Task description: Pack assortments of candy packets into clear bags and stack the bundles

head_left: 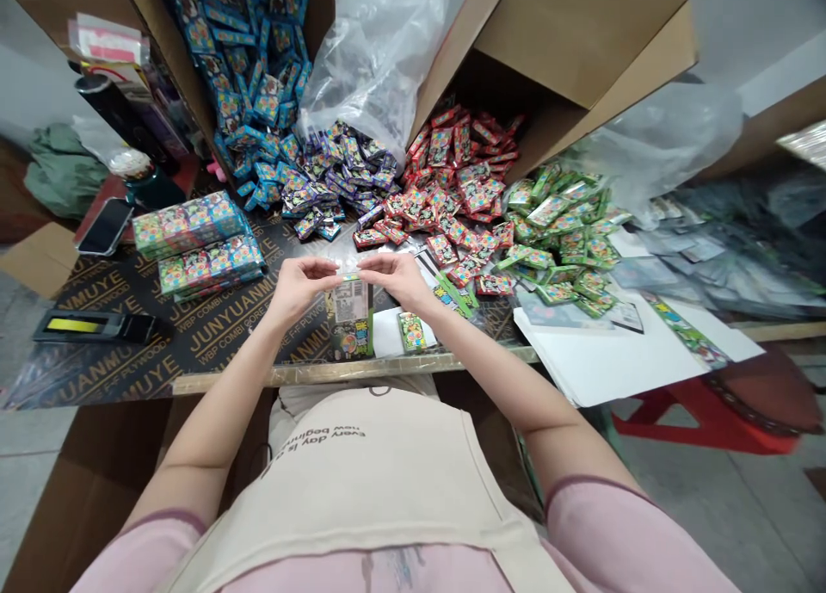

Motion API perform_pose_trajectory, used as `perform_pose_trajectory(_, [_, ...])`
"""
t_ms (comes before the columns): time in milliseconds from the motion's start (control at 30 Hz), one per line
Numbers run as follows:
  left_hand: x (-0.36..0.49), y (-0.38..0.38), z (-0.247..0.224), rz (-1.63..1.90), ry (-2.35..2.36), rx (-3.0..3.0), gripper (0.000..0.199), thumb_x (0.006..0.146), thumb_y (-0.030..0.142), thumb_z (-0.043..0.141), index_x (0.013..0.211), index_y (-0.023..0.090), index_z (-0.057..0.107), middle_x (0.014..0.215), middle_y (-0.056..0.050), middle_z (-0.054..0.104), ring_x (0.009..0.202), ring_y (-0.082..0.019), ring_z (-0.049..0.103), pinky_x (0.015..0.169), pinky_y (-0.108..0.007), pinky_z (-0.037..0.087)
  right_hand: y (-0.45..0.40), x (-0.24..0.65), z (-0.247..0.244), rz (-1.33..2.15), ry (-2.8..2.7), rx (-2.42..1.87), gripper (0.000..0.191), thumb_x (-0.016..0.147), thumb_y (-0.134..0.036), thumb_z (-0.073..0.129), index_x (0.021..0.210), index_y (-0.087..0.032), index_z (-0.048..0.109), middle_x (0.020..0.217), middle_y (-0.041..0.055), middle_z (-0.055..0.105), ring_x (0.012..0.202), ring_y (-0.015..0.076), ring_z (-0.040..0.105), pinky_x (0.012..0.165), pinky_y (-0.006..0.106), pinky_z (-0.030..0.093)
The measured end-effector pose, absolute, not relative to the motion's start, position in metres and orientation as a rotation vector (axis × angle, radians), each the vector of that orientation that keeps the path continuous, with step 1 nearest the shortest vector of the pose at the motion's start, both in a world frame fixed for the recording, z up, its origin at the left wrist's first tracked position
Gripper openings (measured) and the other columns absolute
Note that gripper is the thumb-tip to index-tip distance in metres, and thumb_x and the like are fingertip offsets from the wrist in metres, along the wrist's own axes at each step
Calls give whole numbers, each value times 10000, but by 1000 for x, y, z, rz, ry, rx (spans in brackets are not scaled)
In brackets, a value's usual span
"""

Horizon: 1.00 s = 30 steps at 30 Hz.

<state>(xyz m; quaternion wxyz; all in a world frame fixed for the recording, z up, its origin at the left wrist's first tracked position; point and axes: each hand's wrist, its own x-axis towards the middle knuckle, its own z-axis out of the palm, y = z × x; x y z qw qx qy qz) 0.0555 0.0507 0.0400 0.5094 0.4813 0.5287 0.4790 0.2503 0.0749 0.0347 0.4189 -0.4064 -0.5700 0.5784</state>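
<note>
Both hands meet over the front of the worktable. My left hand [308, 285] pinches the top edge of a clear plastic bag [350, 300] from the left. Across from it, my right hand [398, 276] pinches the same edge, fingertips close to the left ones. A green printed card [354, 339] shows at the lower part of the bag, which hangs or lies just below my fingers; which of the two I cannot tell. Just right of the bag, a small green box [411, 331] lies on white paper [385, 333].
Heaps of small blue boxes [258, 85], purple boxes [348, 176], red boxes [458, 206] and green boxes [568, 231] spread across the back. Packed bundles [206, 266] are stacked at left near a phone [105, 226] and a black-and-yellow tool [90, 326]. A red stool [710, 412] stands right.
</note>
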Motion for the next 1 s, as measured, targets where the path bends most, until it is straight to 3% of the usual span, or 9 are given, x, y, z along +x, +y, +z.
perform_pose_trajectory(133, [58, 52, 43, 1138, 1278, 1237, 233, 536, 317, 846, 630, 139, 727, 586, -36, 690, 540, -141, 603, 577, -265, 490, 77, 250, 34, 1424, -1424, -1027, 246, 601, -390, 834, 636, -177, 717, 617, -4, 684, 572, 118, 582, 613, 268, 469])
perform_pose_trajectory(333, [59, 39, 50, 1176, 1315, 1601, 155, 688, 292, 736, 598, 168, 712, 637, -31, 692, 616, -153, 624, 595, -261, 478, 73, 257, 35, 1384, -1545, -992, 261, 654, -445, 795, 654, -191, 734, 629, 14, 697, 579, 147, 593, 596, 293, 474])
perform_pose_trajectory(533, [59, 27, 49, 1171, 1279, 1872, 124, 716, 330, 765, 713, 207, 750, 782, -52, 734, 733, -173, 671, 682, -281, 525, 59, 266, 37, 1058, -1708, -967, 201, 747, -446, 729, 692, -253, 751, 774, 30, 741, 753, 205, 661, 757, 363, 514])
perform_pose_trajectory(733, [60, 25, 41, 1244, 1297, 1822, 120, 739, 323, 751, 743, 203, 750, 778, -57, 737, 723, -171, 677, 626, -262, 531, 57, 262, 32, 1190, -1524, -1063, 300, 700, -504, 756, 649, -211, 718, 628, 25, 692, 596, 175, 610, 614, 326, 500])
perform_pose_trajectory(900, [62, 22, 42, 1216, 1291, 1889, 122, 758, 326, 728, 728, 208, 739, 795, -53, 736, 733, -168, 675, 654, -268, 532, 54, 272, 42, 1033, -1849, -908, 371, 797, -589, 641, 721, -241, 743, 799, 50, 730, 773, 207, 662, 771, 365, 518])
perform_pose_trajectory(1000, [60, 22, 42, 1175, 1269, 1941, 106, 759, 311, 716, 730, 211, 734, 817, -55, 736, 745, -168, 672, 679, -275, 526, 59, 287, 41, 1081, -2019, -855, 513, 889, -663, 438, 912, -262, 758, 997, 57, 729, 954, 218, 661, 899, 397, 495])
